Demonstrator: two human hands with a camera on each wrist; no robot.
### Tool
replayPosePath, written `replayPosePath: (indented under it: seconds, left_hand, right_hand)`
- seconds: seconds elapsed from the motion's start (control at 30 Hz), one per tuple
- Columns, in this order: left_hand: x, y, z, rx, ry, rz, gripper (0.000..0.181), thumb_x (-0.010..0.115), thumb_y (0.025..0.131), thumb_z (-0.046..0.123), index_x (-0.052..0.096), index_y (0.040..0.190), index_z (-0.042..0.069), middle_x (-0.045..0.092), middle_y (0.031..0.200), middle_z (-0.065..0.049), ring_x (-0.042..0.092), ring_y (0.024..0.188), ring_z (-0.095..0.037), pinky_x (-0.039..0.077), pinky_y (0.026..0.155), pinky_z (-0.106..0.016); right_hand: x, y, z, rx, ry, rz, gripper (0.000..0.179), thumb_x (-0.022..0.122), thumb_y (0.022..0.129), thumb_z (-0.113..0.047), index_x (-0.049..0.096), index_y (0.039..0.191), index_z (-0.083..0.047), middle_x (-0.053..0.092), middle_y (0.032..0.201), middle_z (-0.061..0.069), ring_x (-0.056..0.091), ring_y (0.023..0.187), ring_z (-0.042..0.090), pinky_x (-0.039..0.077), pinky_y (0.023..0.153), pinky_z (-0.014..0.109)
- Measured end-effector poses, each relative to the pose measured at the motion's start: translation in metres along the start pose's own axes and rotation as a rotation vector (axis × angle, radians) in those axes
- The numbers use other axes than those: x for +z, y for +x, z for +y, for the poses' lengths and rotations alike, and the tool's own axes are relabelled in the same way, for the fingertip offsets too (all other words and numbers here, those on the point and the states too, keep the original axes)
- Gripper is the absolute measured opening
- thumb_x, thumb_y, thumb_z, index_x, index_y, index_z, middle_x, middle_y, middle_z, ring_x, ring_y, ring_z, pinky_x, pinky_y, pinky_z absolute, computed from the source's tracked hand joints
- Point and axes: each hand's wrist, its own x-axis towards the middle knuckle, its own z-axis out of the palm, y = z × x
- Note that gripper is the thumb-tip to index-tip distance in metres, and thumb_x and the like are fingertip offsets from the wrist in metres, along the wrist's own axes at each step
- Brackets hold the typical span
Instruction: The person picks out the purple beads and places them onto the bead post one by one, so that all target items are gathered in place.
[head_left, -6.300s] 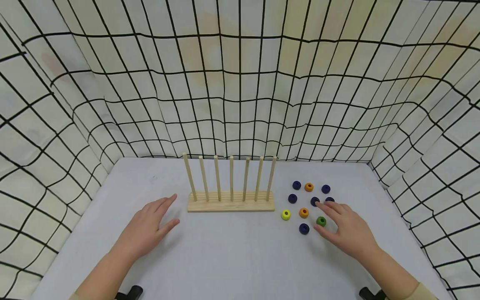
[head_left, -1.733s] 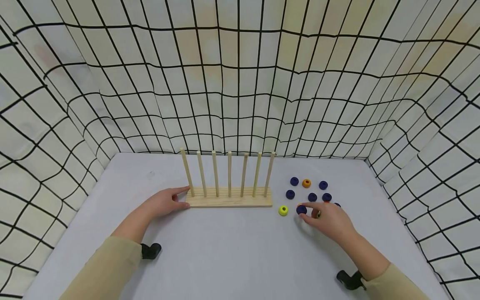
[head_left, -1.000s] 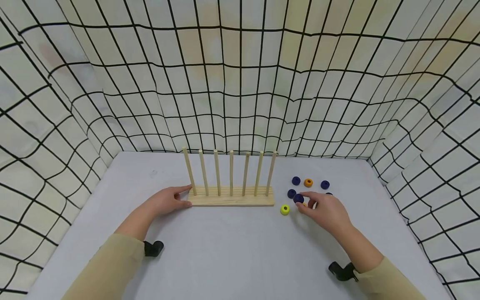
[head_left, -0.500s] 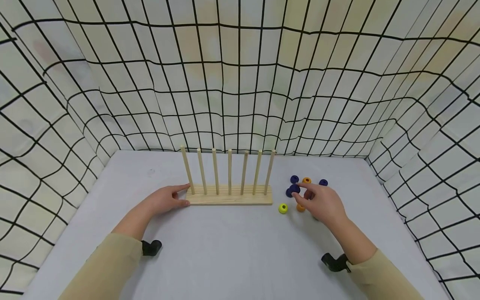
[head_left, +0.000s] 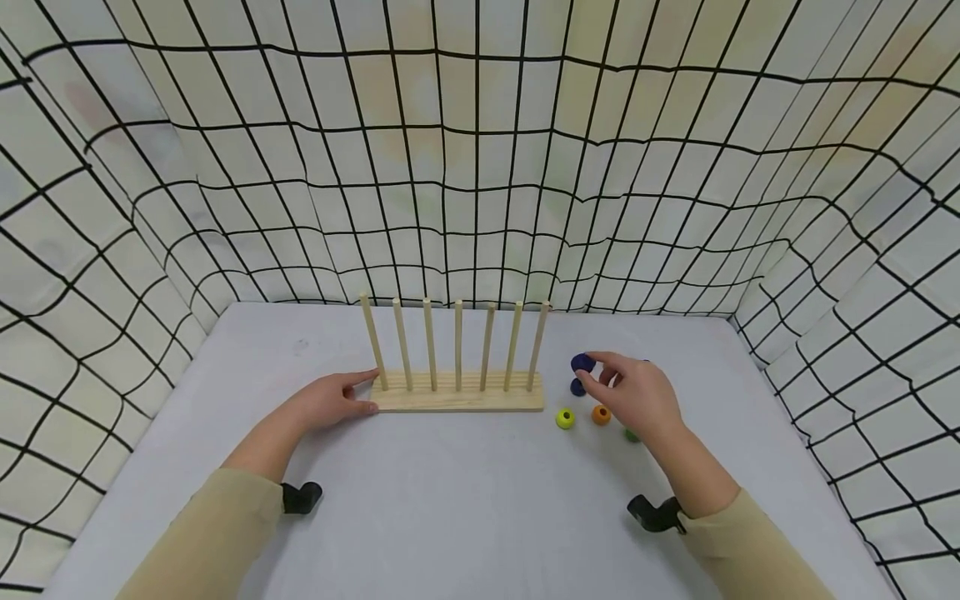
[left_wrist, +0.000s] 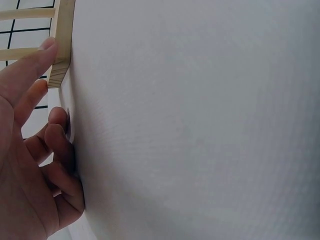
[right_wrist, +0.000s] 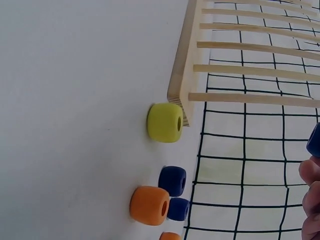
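A pale wooden peg rack [head_left: 459, 400] with a row of upright bare pegs stands mid-table. My left hand [head_left: 326, 404] grips the rack's left end between thumb and index finger; in the left wrist view the thumb [left_wrist: 30, 70] lies on the front edge and the other fingers curl by the tabletop. Between the thumb and index finger of my right hand [head_left: 639, 396] is a dark blue bead [head_left: 582, 362], held above the table right of the rack. The right wrist view shows this bead [right_wrist: 314, 142] only partly, at its edge.
Near the rack's right end lie a yellow bead [head_left: 566, 418], an orange bead [head_left: 601, 415] and a dark blue bead [head_left: 577, 387]. A green bead [head_left: 632, 435] is partly hidden by my right hand. Black netting [head_left: 480, 167] over white cloth encloses the table's back and sides.
My left hand has come to the rack and taken hold of its left end. The right hand has picked up a dark blue bead and carried it up and leftward, away from the table's front.
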Motion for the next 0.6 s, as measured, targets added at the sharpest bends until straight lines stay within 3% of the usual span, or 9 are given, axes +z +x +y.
replayPosePath:
  seconds: [0.27, 0.6]
  left_hand:
    - [0.002, 0.001, 0.000, 0.002, -0.005, 0.004, 0.073, 0.073, 0.089, 0.040, 0.044, 0.151, 0.015, 0.046, 0.082, -0.006, 0.042, 0.073, -0.020, 0.033, 0.065, -0.035]
    - [0.001, 0.000, 0.000, 0.004, 0.003, 0.009, 0.074, 0.073, 0.089, 0.041, 0.044, 0.151, 0.015, 0.046, 0.083, -0.006, 0.042, 0.075, -0.021, 0.033, 0.066, -0.035]
  right_hand:
    - [-0.001, 0.005, -0.005, 0.030, 0.035, 0.026, 0.045, 0.066, 0.093, -0.044, 0.067, 0.128, -0.016, 0.065, 0.084, -0.002, 0.054, 0.073, 0.018, 0.043, 0.061, 0.031]
    - [-0.002, 0.014, -0.017, 0.026, 0.083, 0.116, 0.044, 0.065, 0.094, -0.046, 0.068, 0.127, -0.018, 0.064, 0.080, -0.003, 0.055, 0.071, 0.018, 0.044, 0.060, 0.031]
